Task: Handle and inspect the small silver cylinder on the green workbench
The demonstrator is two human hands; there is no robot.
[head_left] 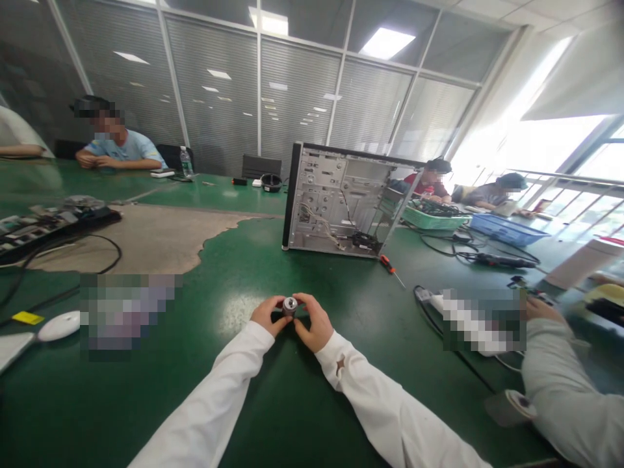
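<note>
A small round metal cylinder (290,307), with a short stub at its centre like a small motor, sits between my two hands over the green table. My left hand (268,315) grips it from the left with thumb and fingers. From the other side, my right hand (314,323) closes on it too, thumb low and fingers at the top. Whether the cylinder rests on the table or is slightly lifted, I cannot tell. Beyond my hands stands an open computer case (341,201), and an orange-handled screwdriver (387,264) lies by its lower right corner.
On the right, a co-worker's hand (546,309) reaches in near a power strip and cable; a grey roll (509,408) lies below. Green (436,221) and blue baskets (509,231) stand behind. At left are a white mouse (59,326), black cables and a tray of parts (53,227).
</note>
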